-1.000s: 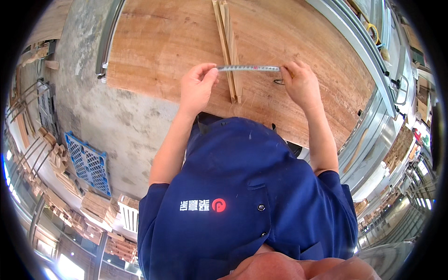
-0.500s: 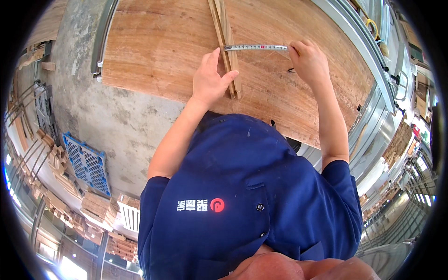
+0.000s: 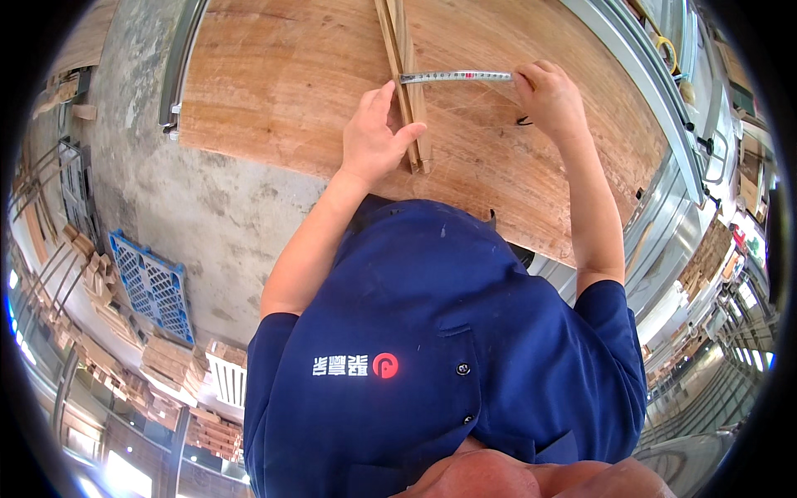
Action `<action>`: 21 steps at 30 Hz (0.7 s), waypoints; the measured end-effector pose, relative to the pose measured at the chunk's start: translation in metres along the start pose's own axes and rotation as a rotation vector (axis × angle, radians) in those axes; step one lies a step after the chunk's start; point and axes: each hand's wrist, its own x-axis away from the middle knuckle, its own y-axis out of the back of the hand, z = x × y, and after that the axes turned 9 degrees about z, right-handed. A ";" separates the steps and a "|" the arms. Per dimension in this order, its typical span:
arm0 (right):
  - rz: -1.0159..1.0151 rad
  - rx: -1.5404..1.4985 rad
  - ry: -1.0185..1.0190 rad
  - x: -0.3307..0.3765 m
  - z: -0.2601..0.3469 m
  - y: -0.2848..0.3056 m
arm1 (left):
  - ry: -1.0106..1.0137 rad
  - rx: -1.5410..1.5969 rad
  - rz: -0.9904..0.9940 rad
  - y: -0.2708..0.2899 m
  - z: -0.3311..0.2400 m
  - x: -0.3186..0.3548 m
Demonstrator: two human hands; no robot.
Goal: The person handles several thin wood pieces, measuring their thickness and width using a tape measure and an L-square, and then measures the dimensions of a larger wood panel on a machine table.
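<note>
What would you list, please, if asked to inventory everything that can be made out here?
Tabletop: 1, brown wood, upper centre
Wooden strips: at least 2, light brown, on tabletop
Tape measure: 1, pale blade, extending rightward from strips
Small loop: 1, black, just below tape measure's right end
Metal rails: several, silver-grey, along tabletop's sides
Ring: 1, yellow, upper right
Concrete floor: 1, grey, left of tabletop
Pallet: 1, blue, left side
Wood stacks: several, light brown, lower left
Slatted item: 1, white, lower left
Shirt: 1, navy blue, lower centre
Left hand: 1, bare, thumb across strips
Right hand: 1, bare, at tape measure's right end
</note>
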 end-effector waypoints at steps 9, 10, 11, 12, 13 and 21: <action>-0.027 -0.036 0.023 -0.003 -0.001 0.001 | 0.001 0.007 0.006 0.001 0.000 0.000; -0.032 -0.047 0.027 -0.003 -0.002 0.001 | 0.002 0.003 0.012 0.002 -0.001 0.000; -0.030 -0.037 0.027 -0.003 -0.002 0.001 | 0.000 0.003 0.011 0.002 -0.002 0.000; -0.024 -0.027 0.025 -0.003 0.000 0.001 | 0.001 0.007 0.012 0.002 -0.002 0.000; -0.018 -0.017 0.024 -0.004 0.001 0.001 | 0.001 0.010 0.013 0.003 -0.002 0.000; -0.034 0.025 0.017 -0.005 0.006 0.002 | 0.004 -0.006 0.015 0.003 0.000 0.000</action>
